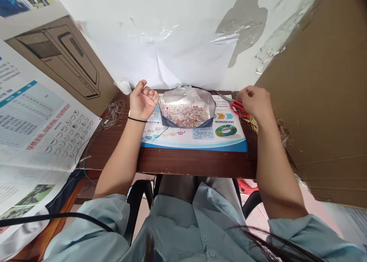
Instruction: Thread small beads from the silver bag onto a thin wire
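Two bare hands are staying well apart above a wooden desk (172, 162). The left hand (143, 101) is curling loosely, gripping nothing visible, its knuckles just beside a clear plastic bag (186, 103) of multicoloured beads (185, 116), with a black wrist band (137, 119) circling the wrist. The right hand (255, 103) is curving over red-handled scissors (239, 108) and brass pins (254, 123); its fingers are hiding whether it is gripping them. The bag is standing on a printed mat (226, 143) bearing a legible "2014", its smaller writing being unreadable, while a tangle of fine wire (114, 113) is lying leftward and cardboard (315, 101) is cutting off the right side.
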The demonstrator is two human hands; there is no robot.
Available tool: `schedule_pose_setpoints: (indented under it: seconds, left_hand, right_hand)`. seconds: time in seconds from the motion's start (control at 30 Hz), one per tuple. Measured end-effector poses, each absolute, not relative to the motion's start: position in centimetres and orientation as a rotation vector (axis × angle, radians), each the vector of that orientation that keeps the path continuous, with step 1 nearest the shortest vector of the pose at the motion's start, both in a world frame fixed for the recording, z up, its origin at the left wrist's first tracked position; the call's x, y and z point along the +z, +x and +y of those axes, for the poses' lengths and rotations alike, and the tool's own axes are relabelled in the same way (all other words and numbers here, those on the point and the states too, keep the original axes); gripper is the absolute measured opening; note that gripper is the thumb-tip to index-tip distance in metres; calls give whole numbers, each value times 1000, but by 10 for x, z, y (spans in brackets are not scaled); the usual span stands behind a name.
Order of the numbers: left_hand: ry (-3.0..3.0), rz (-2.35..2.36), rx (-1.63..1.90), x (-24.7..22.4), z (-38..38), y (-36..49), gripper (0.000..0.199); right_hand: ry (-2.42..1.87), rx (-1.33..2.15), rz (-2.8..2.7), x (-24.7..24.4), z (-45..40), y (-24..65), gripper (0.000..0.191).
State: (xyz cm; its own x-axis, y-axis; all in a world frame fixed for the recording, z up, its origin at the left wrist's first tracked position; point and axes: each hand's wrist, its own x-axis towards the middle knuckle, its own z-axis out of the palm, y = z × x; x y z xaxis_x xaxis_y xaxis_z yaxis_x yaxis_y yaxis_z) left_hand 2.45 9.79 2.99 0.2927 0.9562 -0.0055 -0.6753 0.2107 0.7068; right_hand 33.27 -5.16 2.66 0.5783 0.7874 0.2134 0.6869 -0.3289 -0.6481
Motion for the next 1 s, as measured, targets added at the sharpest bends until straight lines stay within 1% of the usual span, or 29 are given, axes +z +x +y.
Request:
schedule_pose_setpoints:
  seconds: [0.03, 0.1, 0.17, 0.3, 0.33, 0.37, 0.4, 0.43, 0.47, 0.53, 0.6, 0.63, 0.7, 0.77, 0.83, 0.93, 1.0]
  left_hand:
    - [701, 517, 1207, 30, 98, 24, 24]
    - [801, 552, 1207, 31, 96, 24, 22]
    - [958, 598, 1184, 30, 94, 23, 20]
    - [1518, 784, 1201, 21, 91, 27, 17]
    - [1684, 884, 1229, 17, 92, 28, 14]
    - [1825, 1005, 1236, 13, 93, 30, 11]
    - [1925, 1135, 1209, 9, 94, 31, 15]
    - [1986, 1254, 1142, 5, 96, 32, 24]
    - [2019, 1346, 1043, 2, 97, 33, 33]
    - [2079, 1434, 834, -2, 101, 34, 40]
    - [2123, 1455, 698, -3, 102, 33, 36]
    - [2115, 1461, 650, -3, 103, 31, 33]
    - [2067, 1473, 584, -1, 102, 27, 29]
    - [2064, 1490, 551, 3, 100, 24, 27]
    - [2111, 1499, 597, 6, 99, 22, 25]
    - [2170, 1502, 807, 7, 105, 26, 27]
    - [2168, 1500, 966, 5, 114, 30, 29]
  right_hand:
    - [-2342, 111, -1191, 27, -54, 334, 22]
    - [-2689, 129, -1165, 27, -57, 338, 25]
    - [-2801, 183, -1134, 25, -58, 343, 25]
    - [-2622, 71, -1096, 13, -54, 348, 9]
    - [-2539, -10, -1141, 8, -51, 345, 9]
    - [-2458, -103, -1181, 3, -48, 341, 13]
    - [-2346, -202, -1230, -1, -45, 336, 18]
    - [-2222, -243, -1308, -6, -41, 330, 25]
    - [-2095, -203, -1386, -10, -36, 324, 32]
    - [-1898, 103, -1567, -16, -29, 312, 47]
    - [-1915, 319, -1554, -18, -24, 302, 61]
    - [-1964, 388, -1536, -19, -22, 299, 61]
    - [-2063, 446, -1523, -20, -21, 295, 50]
    - [-2125, 416, -1498, -19, -19, 295, 34]
    - [-2132, 322, -1471, -18, -16, 296, 26]
    - [-2059, 188, -1438, -14, -4, 297, 27]
    - [-2003, 169, -1406, -10, 7, 296, 30]
